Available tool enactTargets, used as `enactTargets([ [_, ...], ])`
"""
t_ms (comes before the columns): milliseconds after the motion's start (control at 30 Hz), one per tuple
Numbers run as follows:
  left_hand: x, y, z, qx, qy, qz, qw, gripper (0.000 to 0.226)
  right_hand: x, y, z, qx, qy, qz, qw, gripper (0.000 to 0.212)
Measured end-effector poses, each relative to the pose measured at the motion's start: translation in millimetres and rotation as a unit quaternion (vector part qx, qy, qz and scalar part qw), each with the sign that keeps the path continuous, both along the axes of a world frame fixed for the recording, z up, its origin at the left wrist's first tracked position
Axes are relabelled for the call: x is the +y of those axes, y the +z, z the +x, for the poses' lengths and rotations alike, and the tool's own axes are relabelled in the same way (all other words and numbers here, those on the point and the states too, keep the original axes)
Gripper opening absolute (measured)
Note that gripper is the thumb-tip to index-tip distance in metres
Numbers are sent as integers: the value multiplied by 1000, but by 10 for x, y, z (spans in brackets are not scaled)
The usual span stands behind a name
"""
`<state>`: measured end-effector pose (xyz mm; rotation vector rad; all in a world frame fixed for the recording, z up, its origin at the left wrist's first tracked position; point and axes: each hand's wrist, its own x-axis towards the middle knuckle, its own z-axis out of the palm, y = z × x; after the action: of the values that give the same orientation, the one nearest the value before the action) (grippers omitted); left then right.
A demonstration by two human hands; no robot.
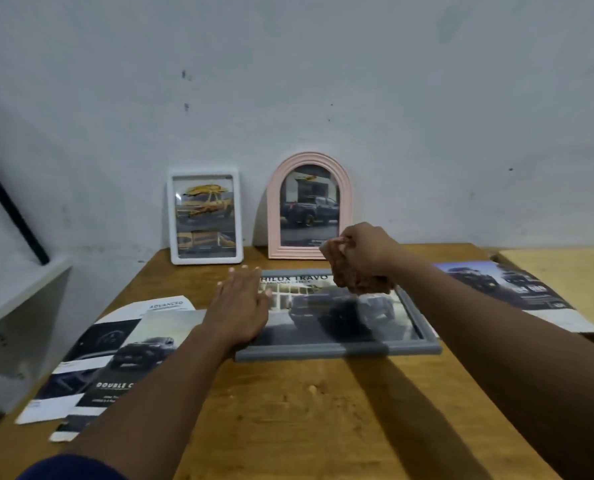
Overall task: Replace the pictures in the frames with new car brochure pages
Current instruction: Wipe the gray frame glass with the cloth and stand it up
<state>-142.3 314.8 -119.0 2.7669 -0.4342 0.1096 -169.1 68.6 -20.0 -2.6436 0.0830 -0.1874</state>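
while pressing flat on the left edge of the grey frame (337, 351) lying on the bench (288, 410), left hand (242, 306) open; right hand (361, 258) fisted on a cloth (354, 282) over the glass. risks: sliding the frame, smearing, scratching. readable: "hilux travo" in the frame, "advanced" and "double c…" on loose pages (115, 355). white frame (205, 216), pink frame (309, 206) against wall.

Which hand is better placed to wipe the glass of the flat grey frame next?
The right hand: it grips a crumpled pinkish cloth right above the grey rectangular frame, while the left hand lies flat on the frame's left edge, bracing it.
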Motion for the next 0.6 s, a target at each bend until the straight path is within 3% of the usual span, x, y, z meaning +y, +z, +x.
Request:
enactTargets([
  [100, 33, -48, 66, 5, -3, 3, 1000, 61, 358, -158, 254, -64, 26, -53, 996, 11],
  [267, 43, -161, 137, 15, -1, 46, 999, 60, 687, -734, 457, 24, 142, -104, 984, 37],
  [467, 32, -204, 140, 13, 1, 67, 998, 60, 527, -959, 422, -9, 216, -188, 958, 60],
  [600, 20, -191, 118, -3, 19, 96, 995, 61, 592, -1047, 467, 14, 242, -160, 957, 53],
])
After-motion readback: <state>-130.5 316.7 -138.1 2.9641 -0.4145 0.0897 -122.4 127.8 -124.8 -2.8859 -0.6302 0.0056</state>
